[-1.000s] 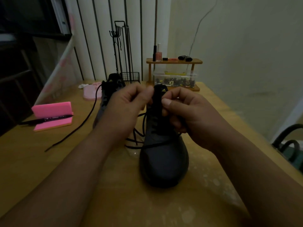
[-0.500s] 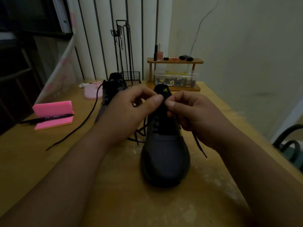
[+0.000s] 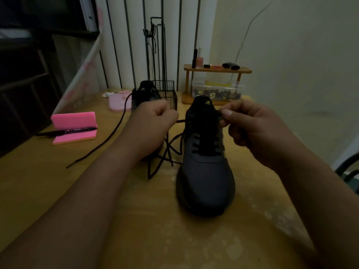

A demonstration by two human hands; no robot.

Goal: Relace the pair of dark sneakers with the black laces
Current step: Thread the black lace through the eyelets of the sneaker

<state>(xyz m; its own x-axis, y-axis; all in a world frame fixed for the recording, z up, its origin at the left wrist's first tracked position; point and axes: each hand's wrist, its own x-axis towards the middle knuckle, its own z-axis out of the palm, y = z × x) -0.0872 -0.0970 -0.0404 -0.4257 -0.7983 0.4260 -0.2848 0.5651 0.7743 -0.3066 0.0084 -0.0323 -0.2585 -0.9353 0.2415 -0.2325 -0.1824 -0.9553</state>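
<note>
At nine o'clock on the table (image 3: 136, 230) a pink block (image 3: 73, 121) carries a marker (image 3: 66, 131). A spare lace (image 3: 108, 140) trails down from the far sneaker (image 3: 143, 94) at eleven o'clock. Our left hand (image 3: 153, 123) is fisted around the black lace (image 3: 179, 121), whose strand runs toward three o'clock into the near sneaker (image 3: 206, 177), with its slack tangled on the wood below the fist. That sneaker's long axis runs twelve to six, toe toward us. At its two o'clock edge our right hand (image 3: 256, 131) pinches, thumb on forefinger, what looks like the lace's other end. We judge the next threading falls to the right hand, which is nearest the upper eyelets.
</note>
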